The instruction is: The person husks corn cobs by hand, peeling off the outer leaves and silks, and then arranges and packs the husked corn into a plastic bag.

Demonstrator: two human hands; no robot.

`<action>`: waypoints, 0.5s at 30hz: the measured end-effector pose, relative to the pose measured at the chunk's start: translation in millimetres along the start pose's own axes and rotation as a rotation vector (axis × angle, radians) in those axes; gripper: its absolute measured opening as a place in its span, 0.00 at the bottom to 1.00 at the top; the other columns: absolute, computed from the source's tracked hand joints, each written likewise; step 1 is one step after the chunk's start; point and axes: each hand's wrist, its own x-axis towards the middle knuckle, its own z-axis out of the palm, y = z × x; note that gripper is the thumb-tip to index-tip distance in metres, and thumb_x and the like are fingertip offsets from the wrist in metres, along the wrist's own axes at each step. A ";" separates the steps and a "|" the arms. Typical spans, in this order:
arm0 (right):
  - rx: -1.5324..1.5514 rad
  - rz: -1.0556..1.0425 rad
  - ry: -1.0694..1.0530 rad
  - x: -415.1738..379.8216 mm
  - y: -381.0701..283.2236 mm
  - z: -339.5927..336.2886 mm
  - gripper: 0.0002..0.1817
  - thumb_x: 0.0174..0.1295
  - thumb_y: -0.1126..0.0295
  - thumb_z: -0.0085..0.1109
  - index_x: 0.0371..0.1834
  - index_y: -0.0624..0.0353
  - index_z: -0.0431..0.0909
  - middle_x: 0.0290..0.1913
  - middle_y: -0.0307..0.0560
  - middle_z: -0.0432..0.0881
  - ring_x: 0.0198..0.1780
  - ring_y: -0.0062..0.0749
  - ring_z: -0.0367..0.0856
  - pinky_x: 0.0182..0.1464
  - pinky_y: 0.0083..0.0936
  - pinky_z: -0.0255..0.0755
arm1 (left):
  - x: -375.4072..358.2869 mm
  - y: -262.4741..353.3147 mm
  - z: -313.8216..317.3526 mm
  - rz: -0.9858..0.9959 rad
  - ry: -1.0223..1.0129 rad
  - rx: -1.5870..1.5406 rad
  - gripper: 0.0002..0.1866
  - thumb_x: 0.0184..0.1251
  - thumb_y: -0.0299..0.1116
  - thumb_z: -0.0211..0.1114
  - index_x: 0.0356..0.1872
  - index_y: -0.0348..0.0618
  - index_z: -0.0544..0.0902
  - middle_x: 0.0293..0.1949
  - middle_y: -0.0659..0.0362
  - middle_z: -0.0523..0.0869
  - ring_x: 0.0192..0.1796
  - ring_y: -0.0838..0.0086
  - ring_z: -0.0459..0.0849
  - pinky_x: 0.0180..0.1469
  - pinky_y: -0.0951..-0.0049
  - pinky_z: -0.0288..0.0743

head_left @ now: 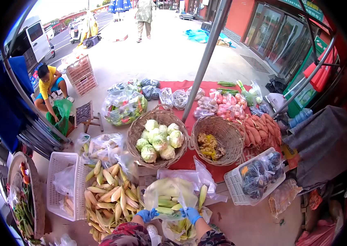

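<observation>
My left hand (146, 215), in a blue glove, is closed on the near left edge of a clear plastic bag (167, 186). On the right edge of the same bag, my right hand (191, 215), also gloved in blue, has its fingers closed. Green-husked corn ears (167, 203) show inside the bag's mouth between my hands. Below, near my legs, lies another clear bag with corn husks (180, 230). A large heap of corn (109, 192) spreads on the ground to the left. One loose ear (202, 196) lies against more plastic on the right.
Behind the bag stand a wicker basket (134, 153) of cabbages and another basket (239, 147) holding ginger. White crates (51, 180) flank the corn. A metal pole (206, 59) slants across the stall. A person in yellow (47, 84) crouches at left; another person (144, 16) stands far off.
</observation>
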 end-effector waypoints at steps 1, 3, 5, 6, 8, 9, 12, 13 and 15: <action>-0.025 0.054 -0.035 -2.7 -6.0 -2.5 0.14 0.62 0.76 0.48 0.49 0.67 0.76 0.39 0.49 0.83 0.38 0.33 0.81 0.34 0.24 0.78 | 7.4 1.9 -0.9 -0.083 -0.023 0.073 0.19 0.70 0.26 0.46 0.61 0.36 0.66 0.53 0.46 0.79 0.33 0.73 0.82 0.25 0.85 0.74; -0.086 0.130 -0.273 -8.8 -16.9 2.6 0.17 0.64 0.74 0.49 0.56 0.65 0.73 0.43 0.49 0.82 0.43 0.30 0.81 0.36 0.22 0.77 | -9.5 -7.3 22.5 -0.091 -0.174 0.599 0.21 0.69 0.32 0.55 0.60 0.36 0.66 0.51 0.45 0.79 0.29 0.76 0.82 0.28 0.85 0.78; -0.077 0.162 -0.371 -21.3 -21.6 11.1 0.20 0.64 0.71 0.50 0.59 0.63 0.71 0.46 0.48 0.80 0.40 0.26 0.82 0.31 0.17 0.77 | -5.5 -22.5 52.2 -0.233 0.014 0.706 0.27 0.71 0.49 0.49 0.55 0.32 0.68 0.50 0.42 0.79 0.46 0.56 0.83 0.45 0.67 0.83; -0.124 0.260 -0.411 -19.2 -21.1 12.8 0.19 0.64 0.68 0.53 0.58 0.61 0.72 0.41 0.46 0.81 0.38 0.26 0.82 0.29 0.15 0.77 | 1.0 -17.4 51.9 -0.324 -0.027 0.669 0.34 0.69 0.57 0.46 0.57 0.29 0.66 0.53 0.41 0.76 0.51 0.52 0.81 0.52 0.57 0.79; -0.158 0.400 -0.527 -0.5 -6.6 21.0 0.17 0.62 0.68 0.54 0.54 0.57 0.74 0.39 0.44 0.81 0.33 0.27 0.81 0.30 0.21 0.78 | 8.3 -20.0 71.8 -0.218 -0.038 0.923 0.40 0.64 0.64 0.46 0.56 0.31 0.71 0.53 0.46 0.75 0.48 0.57 0.80 0.54 0.56 0.75; -0.225 0.335 -0.535 7.0 2.1 31.2 0.16 0.63 0.68 0.54 0.54 0.57 0.74 0.38 0.43 0.81 0.33 0.27 0.81 0.31 0.22 0.78 | 22.8 -26.7 72.9 -0.164 0.059 1.021 0.36 0.64 0.63 0.49 0.50 0.34 0.77 0.45 0.50 0.80 0.38 0.64 0.82 0.45 0.64 0.78; -0.351 0.069 -0.496 26.1 35.1 57.2 0.16 0.62 0.68 0.55 0.54 0.55 0.74 0.37 0.40 0.82 0.33 0.27 0.81 0.33 0.24 0.79 | 72.6 -26.4 62.3 -0.277 -0.095 1.222 0.25 0.64 0.52 0.59 0.45 0.37 0.80 0.34 0.60 0.84 0.34 0.72 0.82 0.39 0.73 0.77; -0.335 -0.068 -0.436 35.9 54.8 58.5 0.16 0.62 0.68 0.56 0.54 0.54 0.74 0.37 0.39 0.82 0.33 0.27 0.81 0.34 0.25 0.79 | 67.6 -33.9 70.6 -0.162 -0.078 1.165 0.22 0.63 0.49 0.61 0.43 0.37 0.81 0.32 0.60 0.84 0.32 0.73 0.81 0.37 0.75 0.77; -0.111 -0.326 -0.373 69.9 97.8 51.1 0.19 0.58 0.64 0.62 0.53 0.52 0.75 0.38 0.40 0.82 0.34 0.27 0.81 0.37 0.29 0.80 | 72.7 -29.8 72.8 0.050 -0.067 1.126 0.19 0.60 0.44 0.66 0.43 0.37 0.81 0.35 0.59 0.85 0.32 0.73 0.82 0.37 0.75 0.77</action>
